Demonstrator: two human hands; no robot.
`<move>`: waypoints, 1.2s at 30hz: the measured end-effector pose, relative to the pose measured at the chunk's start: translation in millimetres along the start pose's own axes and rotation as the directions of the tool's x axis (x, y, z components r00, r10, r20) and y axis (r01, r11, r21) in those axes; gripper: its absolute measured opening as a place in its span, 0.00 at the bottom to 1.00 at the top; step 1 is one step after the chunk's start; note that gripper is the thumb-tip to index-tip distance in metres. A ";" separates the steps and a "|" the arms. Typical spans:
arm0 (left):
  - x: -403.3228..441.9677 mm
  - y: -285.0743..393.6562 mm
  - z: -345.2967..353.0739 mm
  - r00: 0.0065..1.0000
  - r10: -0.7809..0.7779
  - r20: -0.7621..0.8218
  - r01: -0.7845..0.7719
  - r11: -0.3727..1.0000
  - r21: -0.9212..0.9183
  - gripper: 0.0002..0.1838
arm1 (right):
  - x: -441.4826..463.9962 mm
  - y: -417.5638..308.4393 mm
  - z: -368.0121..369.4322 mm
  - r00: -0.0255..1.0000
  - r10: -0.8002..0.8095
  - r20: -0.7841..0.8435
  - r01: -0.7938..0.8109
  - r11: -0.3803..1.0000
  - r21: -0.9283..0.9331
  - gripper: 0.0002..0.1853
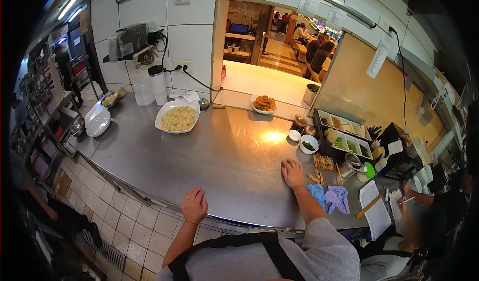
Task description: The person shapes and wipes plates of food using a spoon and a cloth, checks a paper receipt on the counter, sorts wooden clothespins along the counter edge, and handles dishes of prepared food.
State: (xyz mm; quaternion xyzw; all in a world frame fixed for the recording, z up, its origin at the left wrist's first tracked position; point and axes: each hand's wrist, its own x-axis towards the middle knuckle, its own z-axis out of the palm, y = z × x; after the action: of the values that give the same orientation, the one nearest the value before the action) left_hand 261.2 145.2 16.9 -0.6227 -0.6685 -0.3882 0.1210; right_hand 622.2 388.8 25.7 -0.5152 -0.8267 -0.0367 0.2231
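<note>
My left hand (194, 205), with a ring on one finger, is at the front edge of the steel counter (219, 166); its fingers are loosely bent and hold nothing. Farther right, my right hand (292, 173) rests on the counter top with fingers apart, nothing in it. Closest to it are a white bowl of chopped greens (309, 144), a bundle of patterned sticks (323, 162), and a blue cloth (316, 193) beside a purple cloth (338, 199). A white square dish of fried rice (178, 119) sits toward the back left, apart from both hands.
A bowl of reddish food (264, 104) stands at the pass-through window. Condiment trays (352, 144) and jars line the right. An oval plate (98, 124) and metal bowls are at left. Another person's hand (409, 193) holds a pen at far right; someone stands at far left.
</note>
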 end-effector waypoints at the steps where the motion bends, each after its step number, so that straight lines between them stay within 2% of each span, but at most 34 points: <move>1: -0.2 0.0 0.1 1.000 0.001 -0.002 -0.001 1.000 -0.004 0.15 | 0.3 0.7 0.1 1.000 -0.003 -0.003 0.003 1.000 0.002 0.17; 24: -1.4 10.4 2.1 0.996 -0.043 -0.073 0.046 0.998 0.037 0.14 | 4.0 1.3 -1.6 1.000 -0.006 -0.005 0.006 1.000 0.018 0.18; 27: -5.1 6.5 4.7 0.997 -0.071 -0.031 0.072 0.997 0.014 0.15 | 5.2 2.3 -0.7 1.000 -0.007 -0.017 0.007 1.000 0.017 0.17; 36: -9.4 0.6 1.1 1.000 0.003 -0.013 -0.003 1.000 0.026 0.17 | 4.5 -0.1 1.1 1.000 0.010 -0.003 -0.010 1.000 0.014 0.17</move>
State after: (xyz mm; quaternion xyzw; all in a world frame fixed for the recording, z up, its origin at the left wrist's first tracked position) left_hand 264.0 138.9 10.3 -0.6196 -0.6717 -0.3834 0.1339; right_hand 620.1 392.9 26.5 -0.5175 -0.8241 -0.0306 0.2282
